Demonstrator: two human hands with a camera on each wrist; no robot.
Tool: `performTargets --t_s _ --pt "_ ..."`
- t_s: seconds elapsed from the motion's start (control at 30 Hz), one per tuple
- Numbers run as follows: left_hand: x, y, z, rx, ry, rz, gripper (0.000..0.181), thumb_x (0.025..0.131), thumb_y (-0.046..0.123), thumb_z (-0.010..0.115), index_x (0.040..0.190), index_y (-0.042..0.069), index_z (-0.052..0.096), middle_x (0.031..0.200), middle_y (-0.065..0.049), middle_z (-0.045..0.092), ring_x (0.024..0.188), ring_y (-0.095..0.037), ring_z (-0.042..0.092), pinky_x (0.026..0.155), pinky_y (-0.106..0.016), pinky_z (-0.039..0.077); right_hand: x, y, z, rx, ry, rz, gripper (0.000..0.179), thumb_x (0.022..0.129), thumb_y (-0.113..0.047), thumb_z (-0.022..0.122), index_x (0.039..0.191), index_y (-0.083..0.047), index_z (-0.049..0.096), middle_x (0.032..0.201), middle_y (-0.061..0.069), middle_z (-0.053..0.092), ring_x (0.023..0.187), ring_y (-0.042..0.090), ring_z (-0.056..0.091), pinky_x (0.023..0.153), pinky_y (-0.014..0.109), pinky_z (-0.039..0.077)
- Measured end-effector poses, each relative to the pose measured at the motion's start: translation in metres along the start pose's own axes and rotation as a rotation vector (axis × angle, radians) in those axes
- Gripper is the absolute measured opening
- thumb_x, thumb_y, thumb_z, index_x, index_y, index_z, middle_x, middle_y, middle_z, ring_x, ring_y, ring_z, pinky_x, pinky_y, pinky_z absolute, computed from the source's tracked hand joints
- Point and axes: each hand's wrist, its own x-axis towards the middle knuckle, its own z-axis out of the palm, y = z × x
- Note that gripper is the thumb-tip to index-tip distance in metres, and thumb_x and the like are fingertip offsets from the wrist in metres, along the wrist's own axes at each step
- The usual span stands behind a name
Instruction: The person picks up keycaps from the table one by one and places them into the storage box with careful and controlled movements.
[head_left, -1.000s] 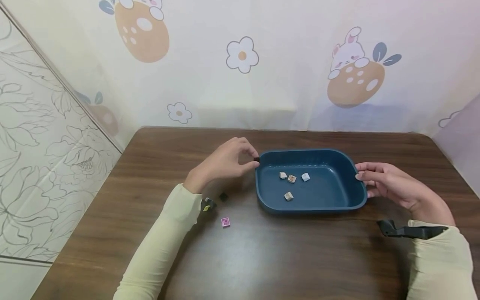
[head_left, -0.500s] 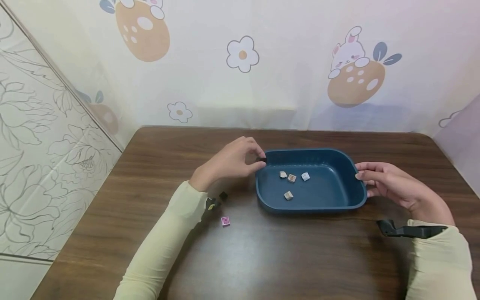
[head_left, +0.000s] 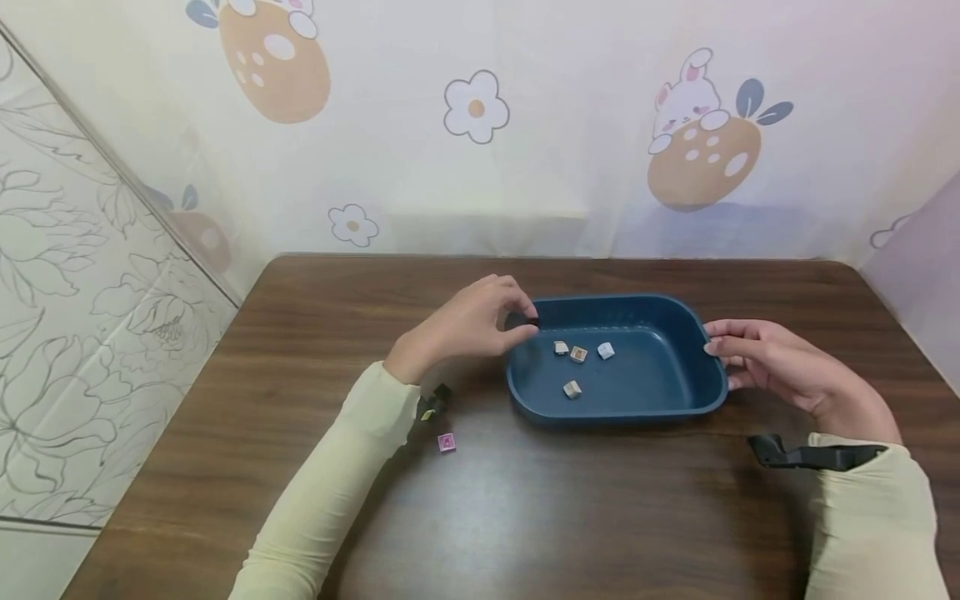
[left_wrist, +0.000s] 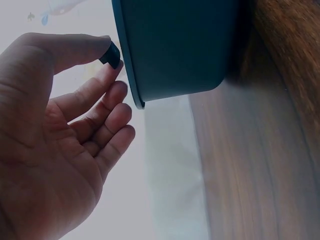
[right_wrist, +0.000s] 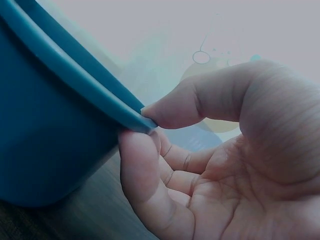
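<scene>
A small black block (head_left: 532, 322) is pinched between the thumb and index finger of my left hand (head_left: 480, 321), over the left end of a dark blue plastic tub (head_left: 615, 415). In the left wrist view the block (left_wrist: 111, 56) sits at the fingertips beside the tub's rim, the other fingers loosely bent. My right hand (head_left: 795, 367) grips the tub's right rim; the right wrist view has its thumb on top and a finger below the rim (right_wrist: 100, 95). Inside the tub lie several small pale blocks, among them a tan one (head_left: 578, 354) and a white one (head_left: 606, 351).
On the brown wooden table (head_left: 600, 517) a pink square block (head_left: 446, 442) lies left of the tub. A small dark block (head_left: 442, 390) lies behind it, close to the left wrist's black mount. A patterned curtain (head_left: 405, 150) hangs behind the table.
My left hand has moved right with the black block, from outside the tub's left rim to just over it. The right hand keeps its grip. The head view has shifted slightly.
</scene>
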Motion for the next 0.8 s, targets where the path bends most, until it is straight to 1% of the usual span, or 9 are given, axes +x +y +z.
performTargets --t_s 0.1,0.17,0.33,0.43,0.63,0.8 --pt "0.002 0.001 0.0 0.003 0.001 0.01 0.025 0.099 0.033 0.072 0.118 0.017 0.078 0.121 0.001 0.071 0.1 -0.017 0.057 0.085 -0.03 0.051 0.0 0.0 0.0 -0.003 0.002 0.004 0.028 0.111 -0.006 0.045 0.12 -0.023 0.066 0.097 -0.003 0.073 0.08 0.015 0.075 0.075 0.034 0.064" --pt "0.003 0.002 0.0 0.005 0.001 0.017 0.025 0.099 0.033 0.072 0.118 0.017 0.077 0.121 0.001 0.071 0.102 -0.017 0.057 0.087 -0.031 0.052 0.0 0.0 0.0 -0.006 0.007 0.007 0.028 0.111 -0.006 0.046 0.119 -0.024 0.066 0.098 -0.003 0.073 0.081 0.016 0.075 0.075 0.034 0.064" --pt "0.007 0.002 0.003 0.011 -0.005 0.028 0.027 0.099 0.034 0.072 0.118 0.017 0.078 0.123 0.001 0.071 0.113 -0.016 0.058 0.099 -0.033 0.053 0.001 -0.001 0.0 -0.006 0.015 0.009 0.028 0.111 -0.006 0.046 0.119 -0.023 0.066 0.097 -0.003 0.074 0.08 0.016 0.075 0.075 0.034 0.064" --pt "0.009 0.003 0.004 0.006 -0.01 0.031 0.027 0.099 0.034 0.073 0.119 0.017 0.078 0.123 0.001 0.071 0.118 -0.016 0.058 0.104 -0.034 0.052 0.001 -0.001 0.001 -0.006 0.019 0.01 0.027 0.111 -0.006 0.046 0.118 -0.023 0.066 0.097 -0.003 0.074 0.08 0.016 0.075 0.074 0.034 0.065" --pt "0.012 0.006 0.004 -0.013 -0.01 0.023 0.027 0.098 0.034 0.073 0.119 0.018 0.077 0.123 0.002 0.07 0.119 -0.015 0.057 0.104 -0.034 0.053 0.002 -0.003 0.001 0.003 0.022 0.011 0.026 0.111 -0.006 0.046 0.118 -0.021 0.066 0.096 -0.003 0.073 0.079 0.016 0.075 0.074 0.034 0.065" --pt "0.017 0.007 0.006 -0.011 -0.036 0.021 0.027 0.098 0.033 0.073 0.119 0.018 0.077 0.124 0.002 0.07 0.12 -0.015 0.057 0.104 -0.033 0.053 0.002 -0.003 0.001 0.027 0.006 0.007 0.027 0.111 -0.005 0.046 0.117 -0.02 0.067 0.096 -0.002 0.073 0.079 0.015 0.075 0.073 0.033 0.065"
